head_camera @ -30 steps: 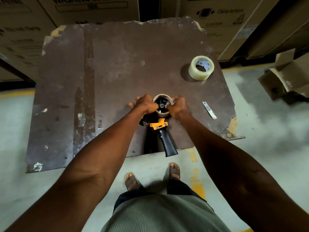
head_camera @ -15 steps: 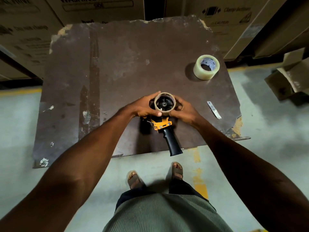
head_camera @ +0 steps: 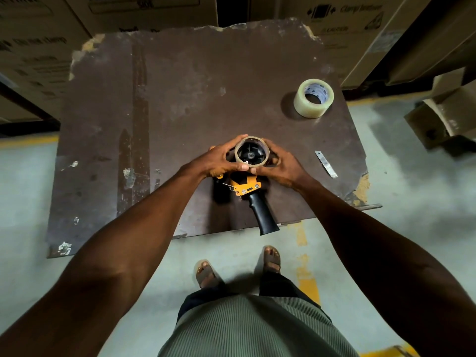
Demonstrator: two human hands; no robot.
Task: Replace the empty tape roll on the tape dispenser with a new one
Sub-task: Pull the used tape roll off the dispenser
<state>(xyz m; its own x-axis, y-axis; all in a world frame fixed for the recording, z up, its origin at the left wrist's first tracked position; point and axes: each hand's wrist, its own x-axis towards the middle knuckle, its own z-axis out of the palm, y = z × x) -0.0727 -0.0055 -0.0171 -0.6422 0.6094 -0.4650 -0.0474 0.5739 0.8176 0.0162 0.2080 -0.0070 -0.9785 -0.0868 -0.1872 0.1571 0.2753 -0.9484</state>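
Head view: we look down past our shirt and sandalled feet (head_camera: 207,275) on the floor (head_camera: 401,202).
Dispenser (head_camera: 251,190): lies on the near part of the bench (head_camera: 180,104), black handle pointing toward us over the edge, orange plate just below the hub.
Core (head_camera: 252,151): the empty brown ring sits around the black hub.
Left hand (head_camera: 221,161): curled round the core's left side, thumb on its near rim.
Right hand (head_camera: 282,166): curled round the right side, fingertips meeting the left thumb.
Blade (head_camera: 326,164): flat on the bench, right of our hands.
New roll (head_camera: 313,98): clear tape, far right of the bench, well apart from the dispenser.
Boxes (head_camera: 342,19): stacked behind the bench.
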